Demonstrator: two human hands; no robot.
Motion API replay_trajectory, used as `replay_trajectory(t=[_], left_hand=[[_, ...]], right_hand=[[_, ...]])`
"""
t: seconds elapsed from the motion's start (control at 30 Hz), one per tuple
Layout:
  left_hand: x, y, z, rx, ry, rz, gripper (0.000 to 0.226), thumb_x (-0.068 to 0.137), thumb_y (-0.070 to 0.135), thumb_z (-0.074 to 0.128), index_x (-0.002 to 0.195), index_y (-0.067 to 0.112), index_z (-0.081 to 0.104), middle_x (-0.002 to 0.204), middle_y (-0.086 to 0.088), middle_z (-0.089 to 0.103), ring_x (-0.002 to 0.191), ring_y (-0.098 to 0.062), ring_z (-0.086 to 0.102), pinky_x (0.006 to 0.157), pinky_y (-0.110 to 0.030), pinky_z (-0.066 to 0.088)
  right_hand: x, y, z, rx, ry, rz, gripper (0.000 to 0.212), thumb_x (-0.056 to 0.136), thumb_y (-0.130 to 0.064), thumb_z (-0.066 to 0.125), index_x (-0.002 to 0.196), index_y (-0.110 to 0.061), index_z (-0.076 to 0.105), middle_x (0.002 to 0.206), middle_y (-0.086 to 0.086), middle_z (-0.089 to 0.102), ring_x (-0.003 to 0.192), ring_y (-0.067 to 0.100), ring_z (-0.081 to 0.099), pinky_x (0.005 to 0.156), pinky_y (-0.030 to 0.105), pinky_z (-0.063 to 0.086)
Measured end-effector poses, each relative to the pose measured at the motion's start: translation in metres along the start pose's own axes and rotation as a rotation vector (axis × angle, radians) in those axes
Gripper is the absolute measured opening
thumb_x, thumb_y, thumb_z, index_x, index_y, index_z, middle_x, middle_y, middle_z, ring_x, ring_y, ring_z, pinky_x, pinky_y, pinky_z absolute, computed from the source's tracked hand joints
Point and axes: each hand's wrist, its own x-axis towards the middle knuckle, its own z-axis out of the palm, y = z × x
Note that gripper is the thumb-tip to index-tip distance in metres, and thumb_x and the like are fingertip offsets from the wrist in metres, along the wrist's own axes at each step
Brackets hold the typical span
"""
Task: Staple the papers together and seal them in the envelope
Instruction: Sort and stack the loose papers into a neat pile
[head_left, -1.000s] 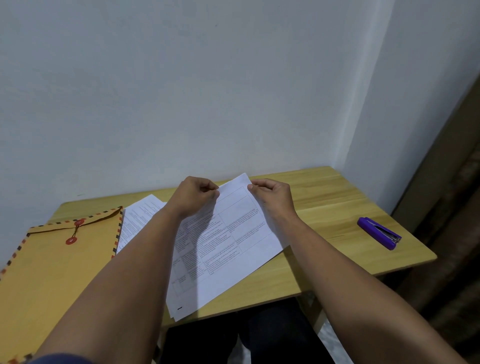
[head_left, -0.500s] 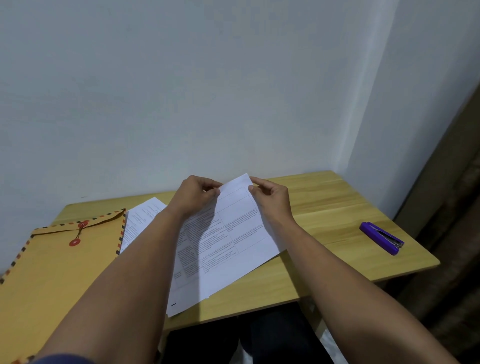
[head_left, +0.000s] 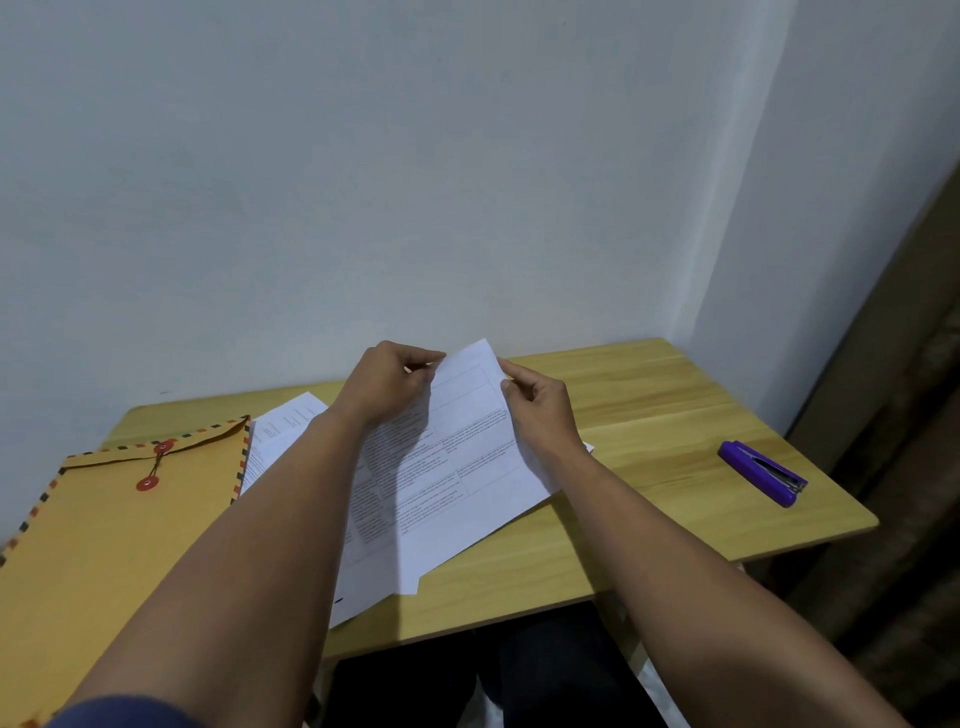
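i see the desk set against the wall, and on its left side the envelope lies flat with its flap closed, hanging off the near left edge. the papers sit mid-desk, their far end lifted, with one more sheet flat beside the envelope. my left hand pinches the papers' far left edge; my right hand pinches the far right edge. the stapler lies well apart on the right, untouched.
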Motion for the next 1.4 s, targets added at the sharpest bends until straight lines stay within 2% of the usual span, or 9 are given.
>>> replay_trajectory(t=[0.17, 0.37, 0.47, 0.53, 0.73, 0.93, 1.13, 1.27, 1.4], left_hand=[[0.002, -0.001, 0.001, 0.018, 0.005, 0.004, 0.027, 0.098, 0.019, 0.061, 0.12, 0.025, 0.075, 0.112, 0.007, 0.075, 0.081, -0.012, 0.068, 0.069, -0.016, 0.047], [0.002, 0.003, 0.007, 0.041, -0.028, 0.062, 0.026, 0.099, 0.023, 0.06, 0.121, 0.024, 0.074, 0.127, 0.008, 0.07, 0.119, -0.006, 0.063, 0.093, -0.02, 0.046], [0.004, 0.002, 0.006, 0.065, -0.029, 0.069, 0.027, 0.099, 0.019, 0.059, 0.121, 0.025, 0.075, 0.127, 0.01, 0.07, 0.119, -0.006, 0.063, 0.093, -0.021, 0.047], [0.004, 0.0, 0.003, 0.069, -0.025, 0.067, 0.027, 0.099, 0.019, 0.059, 0.121, 0.025, 0.074, 0.127, 0.01, 0.07, 0.119, -0.006, 0.062, 0.094, -0.021, 0.046], [0.005, -0.014, -0.015, 0.067, -0.002, 0.044, 0.025, 0.099, 0.02, 0.061, 0.119, 0.025, 0.076, 0.123, 0.01, 0.072, 0.118, -0.004, 0.062, 0.092, -0.017, 0.043], [0.001, -0.017, -0.033, 0.054, 0.034, 0.001, 0.025, 0.099, 0.023, 0.061, 0.119, 0.025, 0.076, 0.119, 0.01, 0.073, 0.099, -0.003, 0.062, 0.085, -0.018, 0.043], [-0.002, -0.013, -0.078, 0.068, 0.051, -0.02, 0.027, 0.099, 0.022, 0.06, 0.121, 0.025, 0.074, 0.126, 0.008, 0.07, 0.113, -0.004, 0.061, 0.092, -0.02, 0.042], [-0.006, -0.021, -0.138, 0.184, 0.137, -0.078, 0.033, 0.096, 0.009, 0.057, 0.122, 0.021, 0.074, 0.13, 0.0, 0.069, 0.121, -0.014, 0.06, 0.096, -0.022, 0.04], [-0.016, -0.038, -0.206, 0.282, 0.208, -0.178, 0.036, 0.096, 0.007, 0.056, 0.123, 0.021, 0.073, 0.126, -0.003, 0.07, 0.102, -0.012, 0.061, 0.088, -0.024, 0.041]], right_hand=[[0.001, 0.003, -0.004, -0.06, 0.023, -0.012, 0.038, 0.105, -0.009, 0.057, 0.139, -0.02, 0.069, 0.114, -0.014, 0.078, 0.104, 0.006, 0.073, 0.1, 0.03, 0.057], [0.001, 0.01, -0.004, -0.078, 0.008, -0.002, 0.036, 0.106, -0.01, 0.055, 0.137, -0.02, 0.071, 0.131, -0.009, 0.074, 0.122, 0.009, 0.07, 0.108, 0.039, 0.055], [0.002, 0.009, -0.01, -0.108, -0.023, 0.017, 0.036, 0.106, -0.011, 0.056, 0.14, -0.018, 0.068, 0.107, -0.015, 0.08, 0.095, -0.003, 0.073, 0.094, 0.02, 0.056], [0.008, 0.009, -0.019, -0.194, -0.038, 0.026, 0.042, 0.106, -0.014, 0.058, 0.148, -0.013, 0.06, 0.08, -0.022, 0.072, 0.073, -0.003, 0.064, 0.089, 0.019, 0.052], [0.022, -0.002, -0.05, -0.293, 0.048, 0.127, 0.041, 0.109, -0.016, 0.051, 0.149, -0.012, 0.057, 0.1, 0.002, 0.077, 0.072, 0.019, 0.068, 0.054, 0.024, 0.053], [0.023, 0.002, -0.051, -0.325, -0.018, 0.168, 0.029, 0.109, -0.02, 0.055, 0.131, -0.01, 0.07, 0.101, 0.006, 0.076, 0.071, 0.018, 0.066, 0.055, 0.02, 0.052], [0.026, -0.017, -0.002, -0.329, -0.262, 0.198, 0.024, 0.105, -0.025, 0.063, 0.119, -0.011, 0.078, 0.104, 0.003, 0.08, 0.084, 0.018, 0.073, 0.074, 0.03, 0.057], [0.031, -0.047, 0.053, -0.233, -0.432, 0.165, 0.022, 0.103, -0.024, 0.065, 0.113, -0.013, 0.081, 0.093, 0.003, 0.076, 0.074, 0.016, 0.068, 0.061, 0.023, 0.054], [0.039, -0.072, 0.111, -0.112, -0.576, 0.135, 0.022, 0.1, -0.017, 0.066, 0.116, -0.018, 0.081, 0.109, 0.012, 0.08, 0.087, 0.017, 0.072, 0.078, 0.033, 0.062]])
